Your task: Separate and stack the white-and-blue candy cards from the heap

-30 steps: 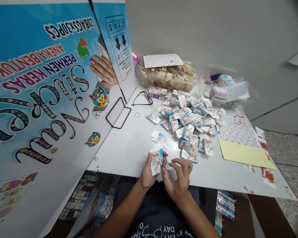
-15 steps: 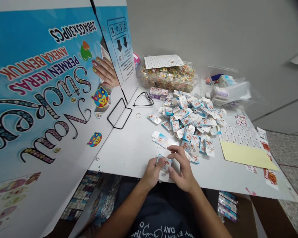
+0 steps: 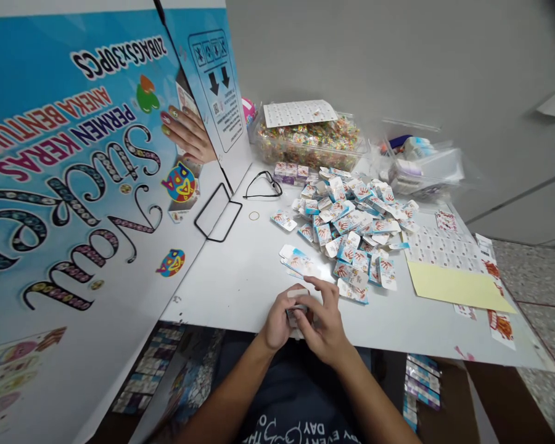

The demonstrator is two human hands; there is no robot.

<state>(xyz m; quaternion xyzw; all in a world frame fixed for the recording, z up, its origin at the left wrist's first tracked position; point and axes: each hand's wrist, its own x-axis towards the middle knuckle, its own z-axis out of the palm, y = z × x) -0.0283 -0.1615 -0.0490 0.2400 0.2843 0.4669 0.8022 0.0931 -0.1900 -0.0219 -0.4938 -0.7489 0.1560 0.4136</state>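
Observation:
Between my hands, close to the table's front edge, is a small printed cardboard box (image 3: 298, 295), now turned so that one end opening faces up. My left hand (image 3: 276, 320) is closed around its left side. The thumb and a finger of my right hand (image 3: 322, 320) press on its opening and right side, with the index finger raised off it. My fingers cover most of the box. Just beyond them lies a small stack of flat box blanks (image 3: 300, 261). A heap of similar small boxes (image 3: 351, 222) spreads to the right, many with flaps open.
A clear tub of wrapped candies (image 3: 309, 148) stands at the back, a sticker sheet (image 3: 300, 113) on top. Eyeglasses (image 3: 263, 185) and a rubber band (image 3: 254, 216) lie left of the heap. A large printed carton (image 3: 120, 185) walls the left side. Yellow paper (image 3: 457, 287) lies right.
The small box has gone from lying flat with its printed face up to tilted, end up. My right fingers have moved onto it. The view has shifted slightly.

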